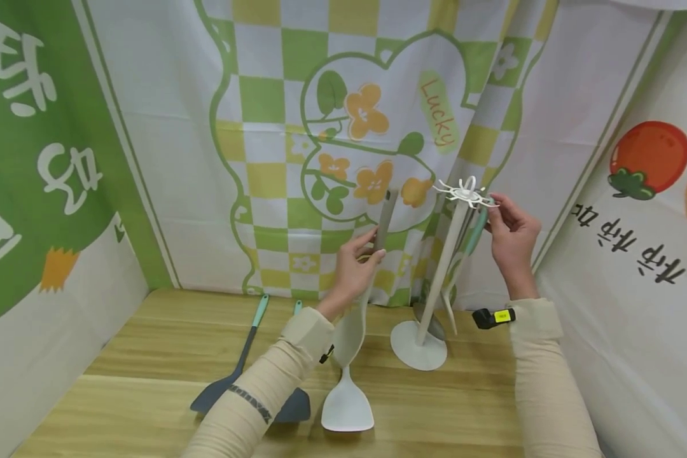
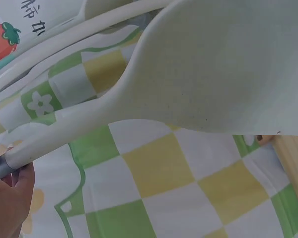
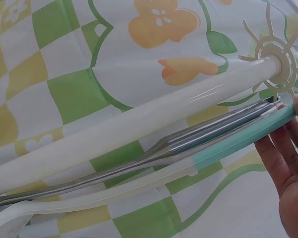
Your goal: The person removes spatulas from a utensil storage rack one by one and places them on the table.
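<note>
My left hand (image 1: 355, 272) grips the grey handle (image 1: 385, 222) of a white spatula, its broad blade (image 2: 223, 69) pointing down above the table. At the top of a white utensil rack (image 1: 442, 273), my right hand (image 1: 514, 236) pinches the green handle end of a white utensil (image 3: 238, 141) beside a hook; fingers partly hide whether it hangs there. A metal utensil (image 3: 188, 141) hangs between that handle and the rack's post, its rounded grey head (image 1: 435, 327) low beside the post. The rack's hook ring (image 3: 274, 62) is white.
Another white turner (image 1: 347, 407) lies on the wooden table (image 1: 149, 356), below the held blade. Two dark-headed utensils with green handles lie at left, one a dark turner (image 1: 217, 391), the other a dark utensil (image 1: 294, 407) partly behind my left sleeve. A patterned curtain (image 1: 263, 159) hangs behind.
</note>
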